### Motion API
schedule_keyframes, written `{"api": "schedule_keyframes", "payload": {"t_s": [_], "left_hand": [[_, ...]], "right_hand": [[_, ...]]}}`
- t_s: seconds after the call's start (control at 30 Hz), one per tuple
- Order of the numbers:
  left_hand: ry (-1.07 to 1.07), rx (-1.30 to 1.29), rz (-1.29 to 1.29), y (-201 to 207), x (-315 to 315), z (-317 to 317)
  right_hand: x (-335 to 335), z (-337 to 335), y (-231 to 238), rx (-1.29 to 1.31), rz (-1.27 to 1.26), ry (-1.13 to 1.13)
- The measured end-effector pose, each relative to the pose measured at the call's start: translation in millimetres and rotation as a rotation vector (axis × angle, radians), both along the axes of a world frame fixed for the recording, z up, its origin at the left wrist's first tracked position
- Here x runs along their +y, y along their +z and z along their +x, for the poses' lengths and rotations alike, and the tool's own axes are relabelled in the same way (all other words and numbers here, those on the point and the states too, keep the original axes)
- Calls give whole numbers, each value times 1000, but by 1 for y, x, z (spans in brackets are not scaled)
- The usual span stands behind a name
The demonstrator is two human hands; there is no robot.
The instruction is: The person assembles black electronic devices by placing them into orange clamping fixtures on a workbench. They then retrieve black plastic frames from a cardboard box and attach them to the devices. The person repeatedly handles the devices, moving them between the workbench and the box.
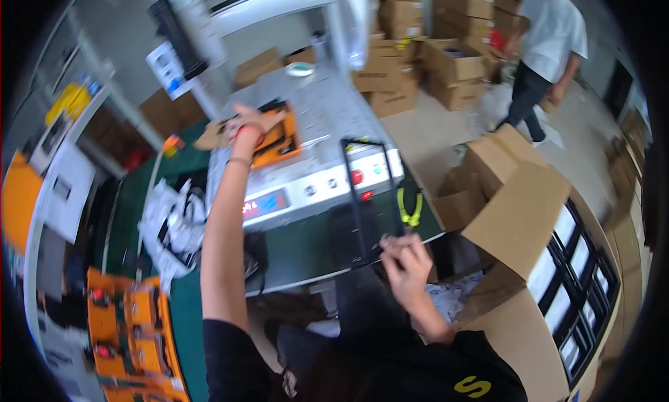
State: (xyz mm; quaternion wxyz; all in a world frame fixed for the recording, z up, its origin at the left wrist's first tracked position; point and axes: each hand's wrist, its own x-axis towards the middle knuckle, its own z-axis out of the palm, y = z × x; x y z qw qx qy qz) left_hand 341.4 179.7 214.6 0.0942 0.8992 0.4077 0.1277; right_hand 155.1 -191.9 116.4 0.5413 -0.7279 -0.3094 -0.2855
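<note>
My right hand (406, 262) grips a thin black rectangular frame (355, 200) by its near end. The frame stands tilted over the green table edge, in front of the machine's control panel. My left arm stretches far forward, and my left hand (244, 125) is over the left side of an orange tray (292, 126) on the grey machine top. Black parts lie in that tray. A brown piece of cardboard (209, 138) is beside my left hand; blur hides whether the fingers hold it.
Yellow-handled pliers (411, 208) lie at the table's right edge. An open carton (519, 214) with black frames (573, 283) stands to the right. Plastic bags (174, 224) and orange trays (132, 332) are at left. A person (550, 32) walks at the far right, near stacked cartons.
</note>
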Motion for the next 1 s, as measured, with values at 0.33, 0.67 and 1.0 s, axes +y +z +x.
{"api": "schedule_keyframes", "payload": {"t_s": [0.33, 0.67, 1.0], "left_hand": [[-379, -963, 729, 41, -85, -224], [-144, -783, 513, 12, -133, -382], [-197, -868, 418, -5, -132, -410]], "right_hand": [[154, 112, 70, -332, -262, 34], [245, 121, 46, -343, -550, 15], [245, 129, 36, -557, -581, 12]]}}
